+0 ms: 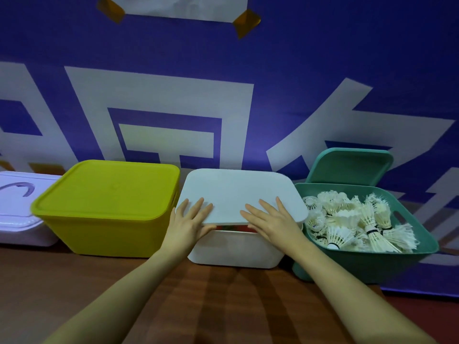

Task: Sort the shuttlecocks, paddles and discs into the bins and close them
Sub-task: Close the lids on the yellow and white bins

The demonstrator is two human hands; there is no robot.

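A white bin (236, 249) stands in the middle of the wooden table with its white lid (238, 192) lying on top, the front edge slightly raised so something red shows in the gap. My left hand (191, 219) and my right hand (270, 219) both hold the lid's front edge, fingers flat on top and thumbs beneath it. To the left stands a yellow-green bin (104, 232) with its lid on. To the right, a green bin (372, 261) stands open, piled with several white shuttlecocks (347, 219). Its green lid (347, 167) leans upright behind it.
A white lidded container (19, 212) sits at the far left. A blue banner with large white shapes (223, 95) hangs right behind the bins. The brown table (198, 294) stretches toward me under my forearms.
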